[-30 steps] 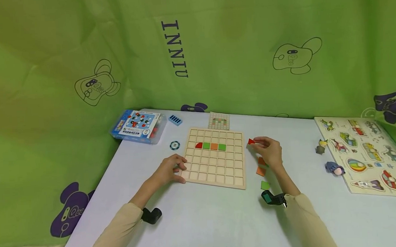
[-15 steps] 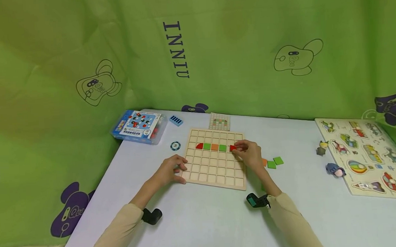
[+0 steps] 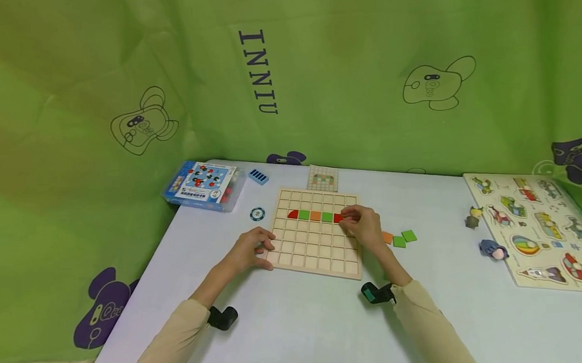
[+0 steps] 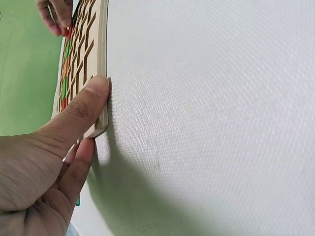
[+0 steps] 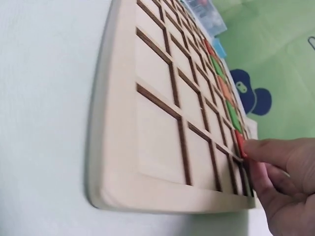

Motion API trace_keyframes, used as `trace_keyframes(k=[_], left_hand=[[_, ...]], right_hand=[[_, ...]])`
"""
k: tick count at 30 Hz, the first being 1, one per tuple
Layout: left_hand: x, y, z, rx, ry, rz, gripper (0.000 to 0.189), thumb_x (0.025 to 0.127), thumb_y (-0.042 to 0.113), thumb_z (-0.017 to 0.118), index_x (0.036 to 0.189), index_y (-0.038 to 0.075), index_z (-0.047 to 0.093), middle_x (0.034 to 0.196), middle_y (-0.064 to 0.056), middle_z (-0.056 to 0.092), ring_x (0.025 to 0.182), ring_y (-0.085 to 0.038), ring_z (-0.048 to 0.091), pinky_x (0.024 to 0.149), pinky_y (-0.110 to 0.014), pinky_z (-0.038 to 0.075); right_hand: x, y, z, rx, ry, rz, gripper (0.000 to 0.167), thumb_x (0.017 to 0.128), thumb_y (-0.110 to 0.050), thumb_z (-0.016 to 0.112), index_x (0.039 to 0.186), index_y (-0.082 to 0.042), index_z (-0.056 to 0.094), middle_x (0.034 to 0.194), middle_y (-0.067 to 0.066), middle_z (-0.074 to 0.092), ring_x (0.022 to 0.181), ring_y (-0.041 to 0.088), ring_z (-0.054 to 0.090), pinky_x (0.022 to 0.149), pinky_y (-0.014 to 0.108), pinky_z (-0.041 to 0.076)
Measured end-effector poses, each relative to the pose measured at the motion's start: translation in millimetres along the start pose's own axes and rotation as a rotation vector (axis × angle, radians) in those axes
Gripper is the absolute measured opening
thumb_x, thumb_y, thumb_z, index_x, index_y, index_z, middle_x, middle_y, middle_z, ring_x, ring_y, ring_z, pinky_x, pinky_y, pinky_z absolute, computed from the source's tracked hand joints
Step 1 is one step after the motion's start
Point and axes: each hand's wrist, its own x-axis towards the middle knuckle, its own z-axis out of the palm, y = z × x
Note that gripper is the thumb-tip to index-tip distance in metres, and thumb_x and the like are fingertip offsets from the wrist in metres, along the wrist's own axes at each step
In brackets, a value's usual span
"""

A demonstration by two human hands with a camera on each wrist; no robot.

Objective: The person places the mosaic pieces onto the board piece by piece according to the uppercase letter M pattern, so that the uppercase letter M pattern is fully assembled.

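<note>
A wooden grid board lies on the table. My left hand grips its near left corner, the thumb on the front edge and other fingers round the left side. At the right end of a row of tiles, my right hand pinches a red tile at its cell; the fingertips partly cover it. Leftward from there the row runs green tile, orange tile, green tile and a red tile with a curved edge.
A pattern card lies behind the board. Loose green tiles and an orange tile are to its right. A boxed set, a blue block and a round chip sit left. Two figurines and a picture puzzle lie far right.
My right hand has carried the red tile leftward from beside the board to the row's right end, now against the green tile. My left hand has stayed at the corner.
</note>
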Motion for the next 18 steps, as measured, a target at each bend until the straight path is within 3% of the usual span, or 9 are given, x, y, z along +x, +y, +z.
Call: trace_keyframes(k=[3, 8, 13, 18], left_hand=[[0.2, -0.4, 0.4, -0.006, 0.000, 0.006, 0.033, 0.060, 0.001, 0.087, 0.082, 0.000, 0.063, 0.118, -0.015, 0.058, 0.113, -0.033, 0.053, 0.083, -0.030, 0.055], [1.2, 0.6, 0.9, -0.018, -0.005, 0.009, 0.033, 0.060, 0.000, 0.087, 0.082, -0.001, 0.063, 0.118, -0.016, 0.058, 0.113, -0.033, 0.053, 0.083, -0.031, 0.055], [1.6, 2.4, 0.1, -0.011, 0.001, 0.001, 0.033, 0.060, 0.000, 0.087, 0.081, -0.001, 0.062, 0.118, -0.016, 0.058, 0.112, -0.033, 0.054, 0.082, -0.031, 0.055], [0.1, 2.1, -0.6, -0.016, -0.002, 0.004, 0.034, 0.060, 0.000, 0.087, 0.082, -0.002, 0.062, 0.118, -0.017, 0.058, 0.113, -0.034, 0.053, 0.082, -0.031, 0.055]], right_hand=[[-2.6, -1.9, -8.0, 0.022, -0.028, 0.034, 0.024, 0.079, 0.006, 0.073, 0.102, 0.010, 0.066, 0.096, 0.024, 0.069, 0.086, 0.035, 0.067, 0.073, 0.028, 0.058], [-13.8, 3.0, -34.8, 0.076, -0.047, 0.125, 0.027, 0.085, -0.001, 0.071, 0.110, 0.006, 0.065, 0.105, 0.023, 0.068, 0.093, 0.030, 0.066, 0.074, 0.014, 0.053], [-28.6, 11.2, -78.7, 0.110, -0.069, 0.130, 0.032, 0.088, -0.002, 0.067, 0.118, 0.006, 0.060, 0.115, 0.026, 0.063, 0.096, 0.018, 0.064, 0.077, 0.011, 0.050], [-40.4, 30.3, -128.6, 0.002, -0.186, 0.110, 0.038, 0.089, -0.002, 0.066, 0.124, 0.006, 0.056, 0.120, 0.027, 0.059, 0.094, 0.008, 0.060, 0.074, 0.012, 0.049]])
